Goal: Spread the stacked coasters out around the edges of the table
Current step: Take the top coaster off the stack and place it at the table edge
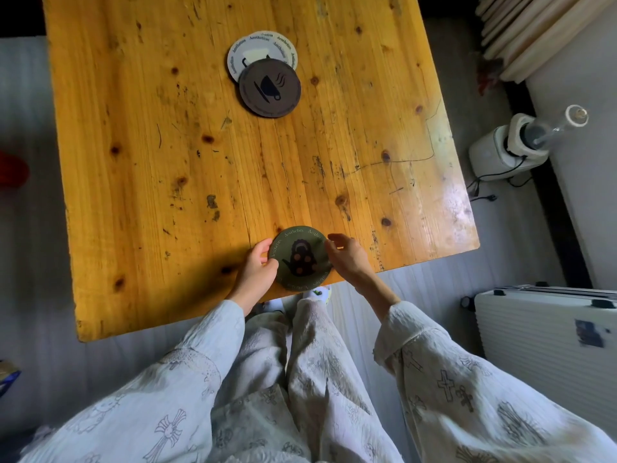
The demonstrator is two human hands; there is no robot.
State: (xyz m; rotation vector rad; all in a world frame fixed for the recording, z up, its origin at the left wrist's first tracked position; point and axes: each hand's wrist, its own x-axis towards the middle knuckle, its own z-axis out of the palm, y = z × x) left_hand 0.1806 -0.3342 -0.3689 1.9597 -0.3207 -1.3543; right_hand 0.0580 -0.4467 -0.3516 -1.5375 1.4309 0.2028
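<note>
A dark green round coaster (pixel 302 259) with a teapot picture lies at the near edge of the wooden table (pixel 167 162). My left hand (pixel 257 270) touches its left rim with fingers curled. On the opposite rim, the fingertips of my right hand (pixel 347 255) rest. Farther up the middle of the table sits a loose pile: a brown coaster (pixel 269 88) with a steaming cup on top, overlapping two white coasters (pixel 245 51) fanned out behind it.
A white suitcase (pixel 547 332) lies on the floor at the right. A white appliance with a cord (pixel 510 145) stands beyond the table's right edge, with rolled mats (pixel 534 31) behind it. A red object (pixel 11 168) sits at far left.
</note>
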